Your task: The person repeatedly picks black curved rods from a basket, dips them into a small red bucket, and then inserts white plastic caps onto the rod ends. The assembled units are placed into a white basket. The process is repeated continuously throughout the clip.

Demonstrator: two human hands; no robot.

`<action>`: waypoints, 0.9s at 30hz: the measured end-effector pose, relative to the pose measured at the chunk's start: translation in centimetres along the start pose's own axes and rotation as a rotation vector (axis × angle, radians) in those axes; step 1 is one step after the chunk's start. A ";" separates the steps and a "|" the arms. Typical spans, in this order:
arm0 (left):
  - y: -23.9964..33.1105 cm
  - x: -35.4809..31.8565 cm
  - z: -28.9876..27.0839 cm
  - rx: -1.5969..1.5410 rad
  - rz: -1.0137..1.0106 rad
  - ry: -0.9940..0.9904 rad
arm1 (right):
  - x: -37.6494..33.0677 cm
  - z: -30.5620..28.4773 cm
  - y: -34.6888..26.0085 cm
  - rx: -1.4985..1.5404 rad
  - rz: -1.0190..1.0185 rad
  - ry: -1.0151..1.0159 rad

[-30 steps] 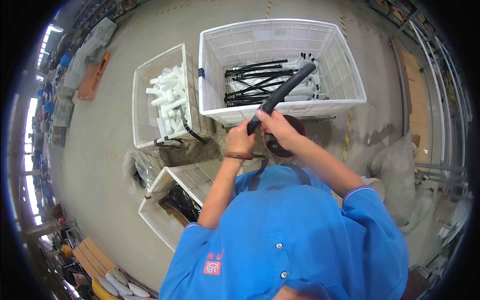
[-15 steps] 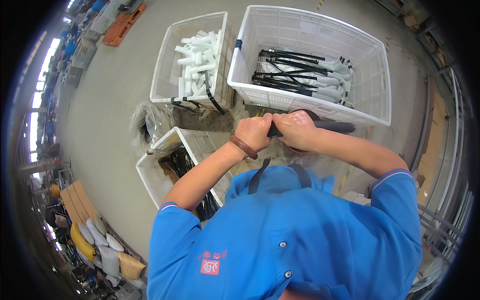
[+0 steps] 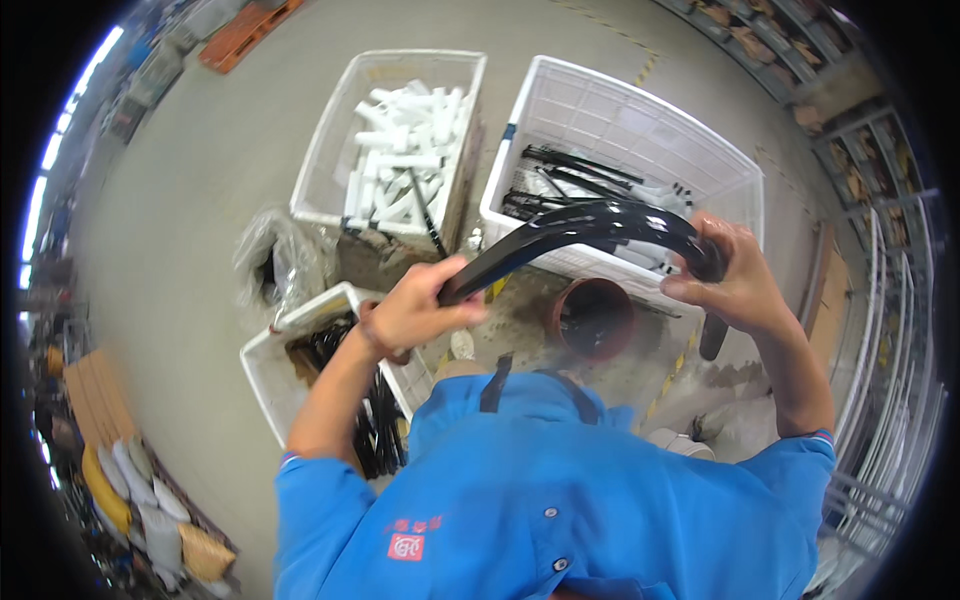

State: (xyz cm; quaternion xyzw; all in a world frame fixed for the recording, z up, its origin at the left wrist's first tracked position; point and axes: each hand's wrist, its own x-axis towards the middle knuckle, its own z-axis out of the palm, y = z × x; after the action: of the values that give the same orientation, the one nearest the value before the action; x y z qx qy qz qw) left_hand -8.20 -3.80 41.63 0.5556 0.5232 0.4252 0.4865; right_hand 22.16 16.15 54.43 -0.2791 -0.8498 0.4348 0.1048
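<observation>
A glossy black bent tube (image 3: 590,222) arches across in front of me between my two hands. My left hand (image 3: 418,305) is closed round its left end, with the thumb pointing right. At the curved right end, my right hand (image 3: 738,280) grips the tube between thumb and fingers. A dark rounded end (image 3: 713,338) shows just below my right hand; whether it belongs to the same tube I cannot tell. Under the arch stands a round reddish-brown bucket (image 3: 560,325) with a dark inside.
Ahead right, a large white crate (image 3: 640,100) holds black bars with pale wrapped ends. Left of it, another crate (image 3: 325,140) contains white tube pieces (image 3: 410,150). A smaller crate (image 3: 262,372) with black parts stands near my left arm, beside a clear plastic bag (image 3: 300,260).
My hands were close together above the bucket and are now wide apart at the tube's two ends. The tube has come up and turned, so its arch shows. My view has shifted slightly.
</observation>
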 end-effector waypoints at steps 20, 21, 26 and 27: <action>2.2 -3.3 9.3 -0.115 -0.377 0.235 | 13.4 6.0 -3.4 -0.610 -0.478 -0.905; 1.4 -2.8 9.7 -0.070 -0.409 0.180 | 13.1 8.5 -3.3 -0.819 -0.639 -0.966; -1.5 -3.4 12.2 -0.453 -0.574 0.333 | 11.1 17.9 0.4 -0.828 -1.072 -1.018; -1.6 -3.9 12.1 -0.498 -0.670 0.372 | 11.8 18.8 0.9 -0.826 -1.144 -0.971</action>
State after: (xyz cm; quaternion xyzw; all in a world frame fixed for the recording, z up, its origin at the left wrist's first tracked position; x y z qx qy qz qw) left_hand 3.02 -8.88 38.24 0.1362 0.6343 0.4498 0.6139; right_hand 4.91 10.44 41.65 0.3940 -0.9008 0.0419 -0.1775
